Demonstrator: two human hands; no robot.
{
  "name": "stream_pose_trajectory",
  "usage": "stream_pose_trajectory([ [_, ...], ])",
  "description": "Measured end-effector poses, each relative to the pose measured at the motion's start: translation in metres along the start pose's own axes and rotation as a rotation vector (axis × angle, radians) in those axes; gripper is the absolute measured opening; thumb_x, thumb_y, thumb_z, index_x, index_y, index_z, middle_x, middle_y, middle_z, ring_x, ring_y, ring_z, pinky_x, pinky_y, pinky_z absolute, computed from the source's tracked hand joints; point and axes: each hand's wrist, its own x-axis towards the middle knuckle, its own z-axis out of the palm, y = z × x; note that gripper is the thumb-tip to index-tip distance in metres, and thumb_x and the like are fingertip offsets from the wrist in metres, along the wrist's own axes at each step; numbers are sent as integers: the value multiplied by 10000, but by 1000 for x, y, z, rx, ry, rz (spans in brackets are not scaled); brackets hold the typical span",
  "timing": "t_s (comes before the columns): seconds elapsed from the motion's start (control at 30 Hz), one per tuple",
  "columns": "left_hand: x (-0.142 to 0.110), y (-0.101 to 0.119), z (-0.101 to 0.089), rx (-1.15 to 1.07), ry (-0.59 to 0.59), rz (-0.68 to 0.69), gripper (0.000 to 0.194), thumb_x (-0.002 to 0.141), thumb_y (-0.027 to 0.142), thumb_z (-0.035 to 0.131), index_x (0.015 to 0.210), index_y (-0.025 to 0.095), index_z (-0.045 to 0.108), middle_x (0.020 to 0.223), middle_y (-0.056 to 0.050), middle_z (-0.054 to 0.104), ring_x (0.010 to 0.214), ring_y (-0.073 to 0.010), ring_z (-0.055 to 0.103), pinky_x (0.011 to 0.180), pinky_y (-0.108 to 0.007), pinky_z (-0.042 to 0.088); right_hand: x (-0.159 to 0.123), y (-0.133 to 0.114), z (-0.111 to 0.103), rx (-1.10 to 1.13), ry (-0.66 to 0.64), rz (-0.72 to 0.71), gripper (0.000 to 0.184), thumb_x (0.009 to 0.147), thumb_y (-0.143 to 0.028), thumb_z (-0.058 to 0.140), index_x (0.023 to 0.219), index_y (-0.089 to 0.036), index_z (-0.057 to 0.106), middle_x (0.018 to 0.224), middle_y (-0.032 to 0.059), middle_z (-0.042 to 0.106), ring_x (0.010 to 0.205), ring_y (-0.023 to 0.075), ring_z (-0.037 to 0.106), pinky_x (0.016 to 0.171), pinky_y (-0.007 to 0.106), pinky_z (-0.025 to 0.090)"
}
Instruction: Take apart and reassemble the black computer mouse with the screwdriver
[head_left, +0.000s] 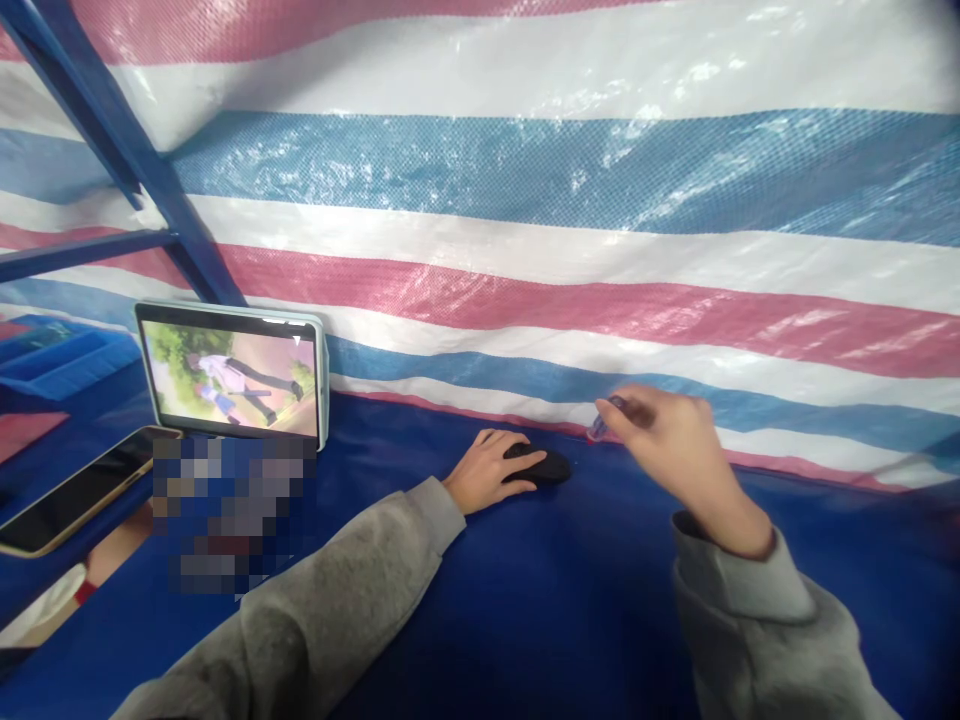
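My left hand [491,470] rests on the blue table cover [570,590] with its fingers curled round a small black object [541,464], shaped like a computer mouse. My right hand [671,440] hovers just right of it, raised a little off the surface. Its fingers are pinched on a small purplish item [604,418] that is blurred by motion, so I cannot name it. Both arms wear grey sleeves.
A tablet [234,377] playing a video leans against the striped red, white and blue tarp [570,250] at the left. A phone [79,492] with a dark screen lies at the far left. A blue metal frame [135,160] rises behind, with blue bins [56,362] beyond it.
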Motion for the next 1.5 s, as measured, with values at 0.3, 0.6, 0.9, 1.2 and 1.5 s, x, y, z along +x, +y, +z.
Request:
stream_pose_trajectory([
  [0.3,-1,-2,2,24,3,11,472,930,516,512,1345,291,526,1273,-97,541,1174,-245,505,979,-400,390,-1,-4,8,3,-32,-53,283,849,-401,542,664,-206,630,555,-14,624,501,128,561,574,251,377],
  [0.6,-2,-1,4,47,6,7,487,921,538,511,1337,288,536,1272,-96,540,1178,-243,503,983,-387,401,-2,2,21,-15,-98,-65,292,866,-401,514,671,-213,624,592,3,647,539,151,585,581,262,366],
  [0.9,-2,-1,4,61,-2,13,473,929,532,506,1345,306,523,1290,-91,533,1178,-240,515,960,-381,438,-3,3,26,-123,-141,-55,252,830,-335,491,623,-219,576,539,3,604,508,155,545,556,275,319],
  [1.2,-3,7,3,43,-39,20,465,964,392,484,1402,240,455,1432,-99,473,1354,-249,411,1089,-418,392,-3,5,28,-217,-172,-65,261,897,-299,418,912,-236,672,635,16,695,564,199,621,543,288,315],
  [1.5,-3,5,7,65,-34,59,464,998,435,414,1408,221,449,1455,-98,456,1382,-237,384,1137,-413,357,-4,4,28,-302,-255,-53,268,930,-320,376,899,-207,617,818,65,717,688,216,651,576,287,330],
])
